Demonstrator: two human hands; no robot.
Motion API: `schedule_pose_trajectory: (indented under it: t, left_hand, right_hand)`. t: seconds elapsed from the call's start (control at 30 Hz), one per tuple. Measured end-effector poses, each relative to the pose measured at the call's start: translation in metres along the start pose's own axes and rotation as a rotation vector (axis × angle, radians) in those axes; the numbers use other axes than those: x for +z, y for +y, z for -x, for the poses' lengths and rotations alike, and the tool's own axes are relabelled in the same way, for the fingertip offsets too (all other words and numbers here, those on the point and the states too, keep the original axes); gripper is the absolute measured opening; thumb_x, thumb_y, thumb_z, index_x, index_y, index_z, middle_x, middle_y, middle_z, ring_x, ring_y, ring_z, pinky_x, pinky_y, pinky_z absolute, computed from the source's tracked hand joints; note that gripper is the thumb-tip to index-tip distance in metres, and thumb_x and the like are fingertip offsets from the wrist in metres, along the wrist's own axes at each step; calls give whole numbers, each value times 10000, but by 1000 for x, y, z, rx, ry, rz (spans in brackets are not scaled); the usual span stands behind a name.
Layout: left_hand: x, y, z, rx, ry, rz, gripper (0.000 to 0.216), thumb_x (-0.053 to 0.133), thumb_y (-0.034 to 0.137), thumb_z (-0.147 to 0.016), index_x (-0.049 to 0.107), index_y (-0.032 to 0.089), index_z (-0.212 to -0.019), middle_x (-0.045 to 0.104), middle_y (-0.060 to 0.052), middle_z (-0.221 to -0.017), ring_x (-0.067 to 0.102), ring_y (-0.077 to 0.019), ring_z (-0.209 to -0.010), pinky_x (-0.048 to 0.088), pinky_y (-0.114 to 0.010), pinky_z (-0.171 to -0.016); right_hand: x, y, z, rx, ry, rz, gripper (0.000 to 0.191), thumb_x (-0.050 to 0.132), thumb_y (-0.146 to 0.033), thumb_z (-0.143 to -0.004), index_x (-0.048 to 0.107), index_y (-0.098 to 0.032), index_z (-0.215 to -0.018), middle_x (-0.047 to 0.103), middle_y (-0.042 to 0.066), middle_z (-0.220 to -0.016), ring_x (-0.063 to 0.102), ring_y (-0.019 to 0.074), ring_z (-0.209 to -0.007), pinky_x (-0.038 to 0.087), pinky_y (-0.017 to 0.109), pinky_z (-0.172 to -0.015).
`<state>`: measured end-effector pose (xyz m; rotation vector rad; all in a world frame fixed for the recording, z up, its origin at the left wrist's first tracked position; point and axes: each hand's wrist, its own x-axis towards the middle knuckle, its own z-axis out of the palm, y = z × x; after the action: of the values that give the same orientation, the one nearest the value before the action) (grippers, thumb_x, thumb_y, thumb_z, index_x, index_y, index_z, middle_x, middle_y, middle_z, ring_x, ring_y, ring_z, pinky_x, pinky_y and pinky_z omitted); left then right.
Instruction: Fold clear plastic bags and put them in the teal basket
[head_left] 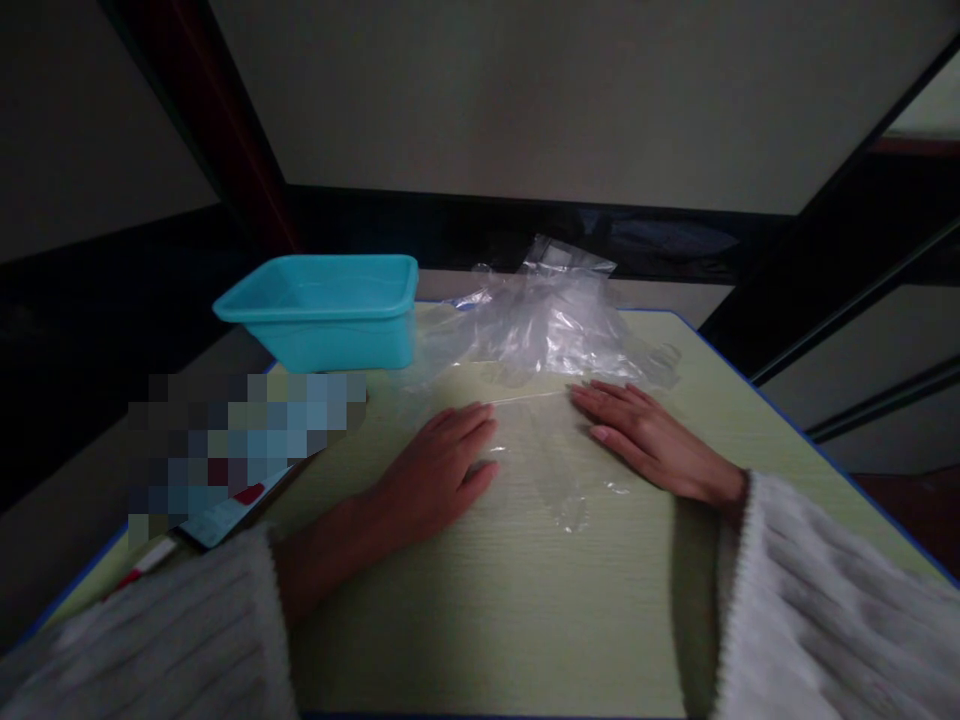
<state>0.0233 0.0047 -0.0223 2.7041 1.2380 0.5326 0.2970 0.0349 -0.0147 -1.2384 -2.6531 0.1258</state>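
A thin, clear disposable plastic glove (532, 445) lies spread on the table between my hands. My left hand (446, 460) rests at its left edge, fingers stretched out and thumb apart. On the other side, my right hand (637, 430) lies flat with its fingertips at the glove's upper right edge. Neither hand is wrapped round anything. Just beyond them sits a crumpled heap of clear plastic gloves (562, 330), with a clear bag (566, 258) at its back.
A turquoise plastic basin (337, 340) stands at the back left of the pale table (495, 620). In front of it lies a pixelated light-blue package (262, 460), with a white and red pen-like stick (154, 555) beside it. A pale panel (525, 100) rises behind the table.
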Motion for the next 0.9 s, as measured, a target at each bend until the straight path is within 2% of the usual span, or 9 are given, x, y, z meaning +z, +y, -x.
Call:
schedule_pose_trajectory:
  t: [0.17, 0.43, 0.63, 0.9]
  left_hand:
    - [0, 0, -1, -2, -28, -4, 372, 456, 237, -860, 504, 69, -1189, 459, -179, -1336, 391, -251, -1260, 313, -429, -1044]
    - [-3, 1, 0, -42, -96, 5, 405, 396, 267, -898, 426, 95, -1264, 431, -163, -1366, 361, -246, -1286, 258, -480, -1059]
    - [-6, -2, -2, -64, -96, 3, 404, 349, 274, -914, 394, 107, -1278, 471, -162, -1333, 403, -242, -1259, 215, -504, -1071]
    - [-12, -9, -4, -79, -67, 44, 324, 313, 233, -917, 463, 122, -1181, 567, -125, -1227, 485, -213, -1182, 173, -502, -1082]
  right_hand:
    - [3, 0, 0, 43, -33, -9, 493, 258, -398, -937, 380, -155, -1348, 401, 114, -1396, 336, 296, -1292, 283, 598, -998]
    - [0, 0, 0, 47, 30, 1, 471, 286, -418, -926, 457, -161, -1282, 512, 132, -1304, 397, 309, -1250, 295, 602, -987]
    - [-5, -2, 1, -4, 69, -16, 441, 288, -415, -928, 538, -152, -1179, 582, 144, -1213, 452, 303, -1205, 281, 598, -997]
    - [-16, -11, 2, -136, 65, -39, 351, 304, -347, -940, 580, -166, -1058, 645, 110, -1088, 582, 227, -1038, 335, 502, -995]
